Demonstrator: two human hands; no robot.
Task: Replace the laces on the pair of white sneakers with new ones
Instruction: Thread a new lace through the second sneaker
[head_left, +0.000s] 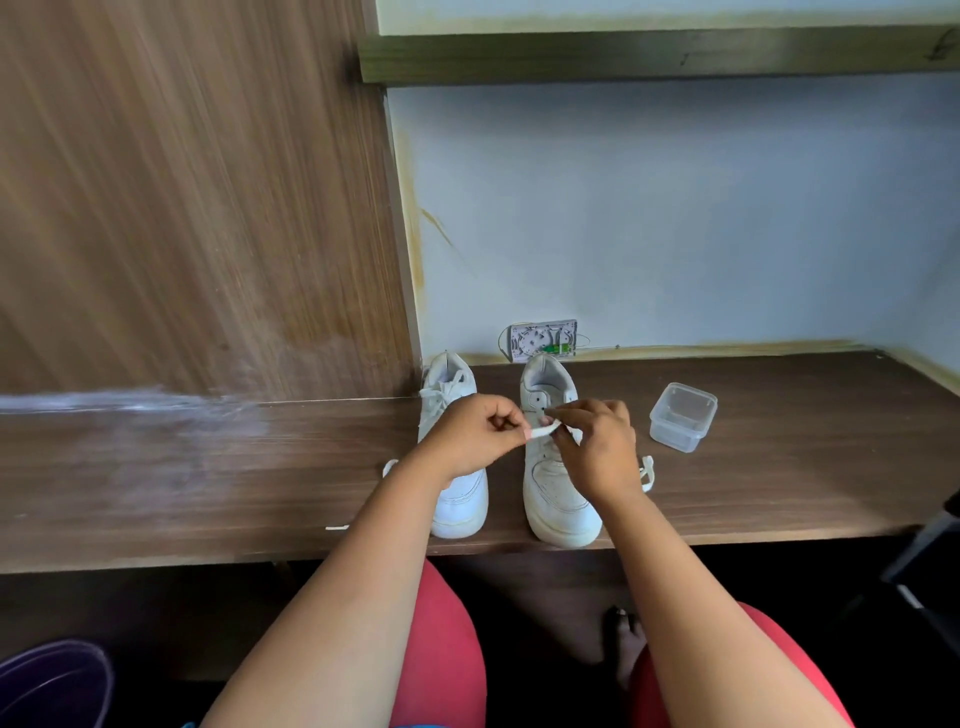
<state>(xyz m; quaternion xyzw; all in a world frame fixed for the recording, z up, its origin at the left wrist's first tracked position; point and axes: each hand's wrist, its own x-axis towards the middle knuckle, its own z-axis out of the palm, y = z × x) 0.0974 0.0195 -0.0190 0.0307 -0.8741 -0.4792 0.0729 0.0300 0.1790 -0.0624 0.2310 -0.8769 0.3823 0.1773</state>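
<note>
Two white sneakers stand on the brown desk (208, 467), toes toward me. The left sneaker (457, 499) still has its lace tied near the tongue. The right sneaker (556, 499) shows bare eyelets at the top. Above the right sneaker my left hand (467, 436) and my right hand (597, 447) both pinch a short stretch of white lace (543, 430) held between them. Another bit of lace (647, 473) lies on the desk to the right of that shoe, and a lace end (336, 528) lies near the front edge.
A clear plastic box (681, 417) sits open to the right of the shoes. A small white wall device (543, 340) is mounted behind them. A wooden panel (197, 197) rises at the left, a shelf (649, 54) above. A purple tub (52, 680) stands on the floor.
</note>
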